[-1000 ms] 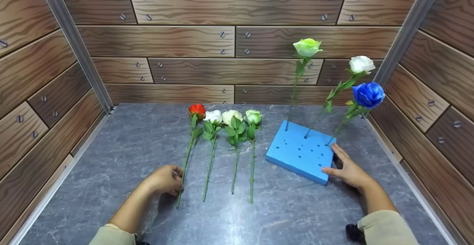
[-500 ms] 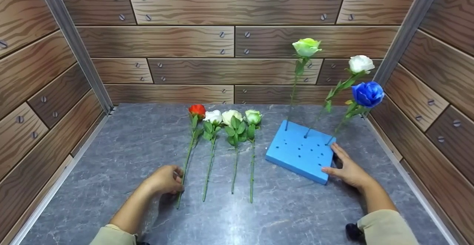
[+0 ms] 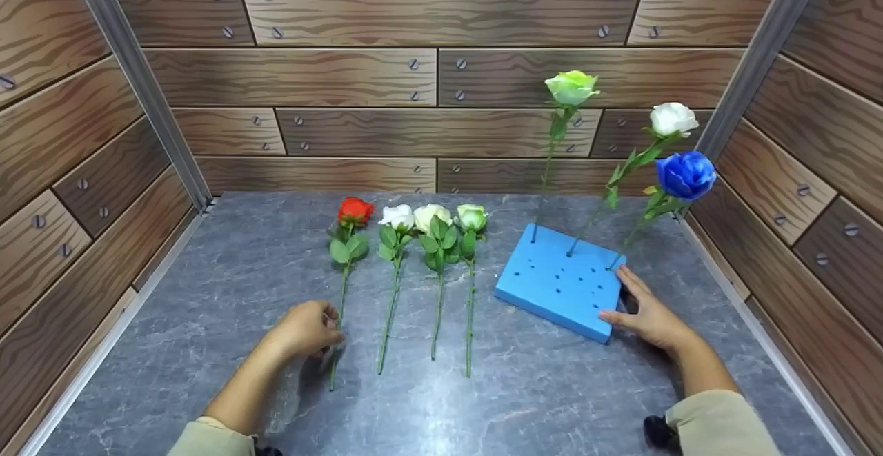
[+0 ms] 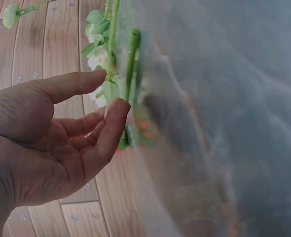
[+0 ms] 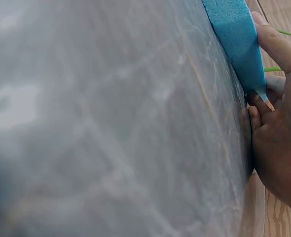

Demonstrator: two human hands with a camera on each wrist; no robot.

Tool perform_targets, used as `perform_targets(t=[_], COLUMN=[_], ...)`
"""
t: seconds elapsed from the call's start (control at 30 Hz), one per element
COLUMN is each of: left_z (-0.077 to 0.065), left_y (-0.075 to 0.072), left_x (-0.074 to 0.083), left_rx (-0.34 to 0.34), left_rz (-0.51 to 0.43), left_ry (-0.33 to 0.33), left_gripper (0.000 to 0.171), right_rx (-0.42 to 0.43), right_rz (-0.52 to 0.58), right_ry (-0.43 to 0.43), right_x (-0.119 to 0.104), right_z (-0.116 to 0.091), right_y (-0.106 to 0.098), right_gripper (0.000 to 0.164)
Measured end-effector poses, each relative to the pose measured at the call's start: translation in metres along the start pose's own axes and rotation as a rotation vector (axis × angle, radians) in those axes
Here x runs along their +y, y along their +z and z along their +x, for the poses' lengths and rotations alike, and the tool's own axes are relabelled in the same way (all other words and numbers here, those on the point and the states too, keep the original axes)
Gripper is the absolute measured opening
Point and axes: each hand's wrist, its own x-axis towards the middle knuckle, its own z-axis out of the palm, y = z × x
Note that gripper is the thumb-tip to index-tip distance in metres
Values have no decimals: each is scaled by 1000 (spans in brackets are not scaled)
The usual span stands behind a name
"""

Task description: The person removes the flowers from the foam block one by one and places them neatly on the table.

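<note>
Stem by stem: a person's left hand (image 3: 308, 332) reaches the lower stem of a red rose (image 3: 354, 210), which lies on the grey marbled desk (image 3: 428, 414) as the leftmost of a row of four. The left wrist view shows that grip loose, its thumb apart from the bent fingers and the stem at the fingertips rather than clamped between them. To the right, the right hand (image 3: 652, 318) steadies a blue foam block (image 3: 538, 297), thumb and fingers spread along its near right side and closed around nothing. Beside the red rose lie a white rose (image 3: 397, 216), a cream rose (image 3: 429, 216) and a pale green rose (image 3: 472, 216), out of the left hand's touch. Along the block's far edge stand a yellow-green rose (image 3: 572, 88), a second white rose (image 3: 674, 120) and a blue rose (image 3: 686, 176), the latter two leaning right. The step in hand appears to be picking up the fourth flower for the block. The next move would call for pinching the red rose's stem, lifting it, turning it upright and guiding its cut end into a vacant hole while the right hand braces the foam
</note>
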Motion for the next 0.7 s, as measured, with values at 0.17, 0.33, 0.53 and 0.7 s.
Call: perform_targets(t=[0.17, 0.33, 0.53, 0.7], left_z=[1, 3, 7, 14], left_y=[-4, -5, -1, 4], left_x=[9, 19, 36, 49], left_rx=[12, 30, 56, 53], left_rz=[27, 43, 12, -38], left_ry=[27, 82, 96, 118], left_gripper=[41, 39, 39, 38], right_rx=[-5, -4, -3, -12], right_rz=[0, 2, 10, 22], right_ry=[3, 4, 4, 14], right_x=[0, 0, 0, -1], right_z=[-1, 0, 0, 0], right_y=[0, 1, 0, 0], right_gripper=[113, 114, 114, 115])
